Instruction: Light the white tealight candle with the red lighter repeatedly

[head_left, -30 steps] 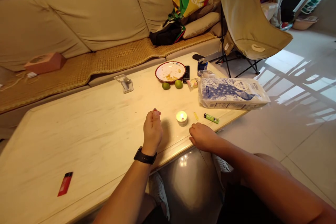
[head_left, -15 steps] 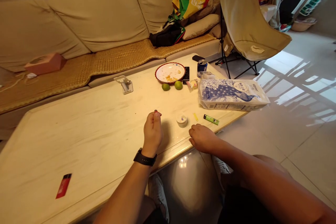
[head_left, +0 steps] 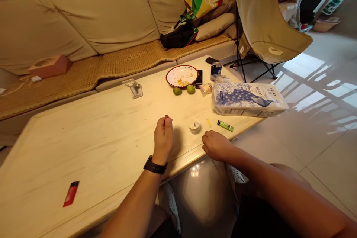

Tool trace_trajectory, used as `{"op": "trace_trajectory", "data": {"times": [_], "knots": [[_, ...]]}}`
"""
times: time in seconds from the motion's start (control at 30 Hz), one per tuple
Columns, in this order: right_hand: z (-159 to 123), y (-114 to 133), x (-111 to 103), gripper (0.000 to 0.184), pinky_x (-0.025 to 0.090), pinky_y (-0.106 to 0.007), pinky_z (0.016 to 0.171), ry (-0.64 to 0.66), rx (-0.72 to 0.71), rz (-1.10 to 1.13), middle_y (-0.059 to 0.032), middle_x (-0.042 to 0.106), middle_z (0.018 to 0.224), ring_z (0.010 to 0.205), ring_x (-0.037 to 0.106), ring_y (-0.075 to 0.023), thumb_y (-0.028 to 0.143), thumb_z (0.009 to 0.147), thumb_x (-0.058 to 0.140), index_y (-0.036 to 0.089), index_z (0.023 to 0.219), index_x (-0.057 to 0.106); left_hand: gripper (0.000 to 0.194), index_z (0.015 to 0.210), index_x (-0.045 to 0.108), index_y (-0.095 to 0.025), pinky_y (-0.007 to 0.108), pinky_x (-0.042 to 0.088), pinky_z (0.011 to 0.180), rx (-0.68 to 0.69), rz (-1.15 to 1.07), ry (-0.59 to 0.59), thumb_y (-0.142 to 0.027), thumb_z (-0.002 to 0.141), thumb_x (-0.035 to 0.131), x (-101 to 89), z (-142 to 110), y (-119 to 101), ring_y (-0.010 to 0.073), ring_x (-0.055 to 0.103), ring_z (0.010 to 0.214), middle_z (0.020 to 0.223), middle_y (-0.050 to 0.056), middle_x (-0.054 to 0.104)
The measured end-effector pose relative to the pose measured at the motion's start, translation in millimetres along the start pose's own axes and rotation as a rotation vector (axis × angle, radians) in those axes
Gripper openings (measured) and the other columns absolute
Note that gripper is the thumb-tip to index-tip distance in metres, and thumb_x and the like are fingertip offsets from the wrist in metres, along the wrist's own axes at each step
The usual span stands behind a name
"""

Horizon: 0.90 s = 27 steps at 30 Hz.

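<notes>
My left hand, with a black watch on its wrist, stands upright on the pale marble table. Its fingertips pinch a tiny dark red item, too small to identify. My right hand lies on the table's near edge, fingers loosely curled, holding nothing visible. Between the hands sits a small unlit tealight candle. A green lighter and a thin yellow stick lie just beyond my right hand. A red lighter lies far to the left.
Farther along the table are a plate with crumbs, two limes, a can, and a peacock-printed tissue pack. A clear stand is on the left. A beige sofa runs behind; a folding chair stands right.
The candle's flame, lit in the oldest frame, is gone, and the candle stays unlit now. My left hand has shifted very slightly, and the view has moved a little.
</notes>
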State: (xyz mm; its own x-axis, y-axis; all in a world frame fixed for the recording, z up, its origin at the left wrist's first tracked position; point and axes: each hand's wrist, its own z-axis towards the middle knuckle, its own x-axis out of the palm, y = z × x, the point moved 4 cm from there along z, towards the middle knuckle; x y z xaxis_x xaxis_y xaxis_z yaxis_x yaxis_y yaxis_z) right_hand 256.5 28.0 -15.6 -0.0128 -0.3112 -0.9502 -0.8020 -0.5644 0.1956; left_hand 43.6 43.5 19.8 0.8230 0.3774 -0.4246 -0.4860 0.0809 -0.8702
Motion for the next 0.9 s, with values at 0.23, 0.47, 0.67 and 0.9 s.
{"op": "trace_trajectory", "data": {"times": [0.23,0.47,0.67,0.9], "knots": [[-0.1,-0.5,0.2,0.027,0.047,-0.038,0.093,-0.005,-0.007,0.0,-0.0172,0.069,0.111,0.107,0.061,-0.0299,0.03,0.097,0.056,0.011,0.111,0.07,0.039,0.099,0.057,-0.021,0.031,0.045,0.071,-0.022,-0.024,0.016,-0.056,0.104,0.041,-0.2,-0.7,-1.5,0.0173,0.055,0.077,0.083,0.003,0.058],[-0.5,0.0,-1.1,0.027,0.047,-0.038,0.094,0.012,0.001,-0.002,-0.0174,0.069,0.112,0.108,0.061,-0.0296,0.029,0.097,0.056,0.011,0.112,0.07,0.036,0.094,0.057,-0.022,0.031,0.042,0.07,0.001,-0.001,0.03,-0.052,0.104,0.04,-2.1,-0.7,-5.0,0.0175,0.053,0.074,0.079,0.001,0.056],[-0.1,-0.5,0.5,0.026,0.047,-0.037,0.092,0.002,0.001,-0.004,-0.0166,0.069,0.111,0.107,0.062,-0.0291,0.03,0.097,0.057,0.012,0.111,0.07,0.027,0.084,0.055,-0.023,0.032,0.038,0.066,0.107,0.21,0.126,-0.043,0.099,0.047,4.3,-4.0,-14.7,0.0187,0.052,0.069,0.073,0.0,0.056],[-0.6,-0.4,-0.7,0.025,0.047,-0.037,0.092,-0.012,0.004,0.002,-0.0162,0.07,0.109,0.105,0.062,-0.0285,0.029,0.098,0.056,0.013,0.11,0.07,0.02,0.08,0.052,-0.024,0.034,0.039,0.067,0.196,0.342,0.153,-0.034,0.095,0.046,10.5,-6.9,-22.0,0.0211,0.054,0.07,0.073,0.003,0.059]]}}
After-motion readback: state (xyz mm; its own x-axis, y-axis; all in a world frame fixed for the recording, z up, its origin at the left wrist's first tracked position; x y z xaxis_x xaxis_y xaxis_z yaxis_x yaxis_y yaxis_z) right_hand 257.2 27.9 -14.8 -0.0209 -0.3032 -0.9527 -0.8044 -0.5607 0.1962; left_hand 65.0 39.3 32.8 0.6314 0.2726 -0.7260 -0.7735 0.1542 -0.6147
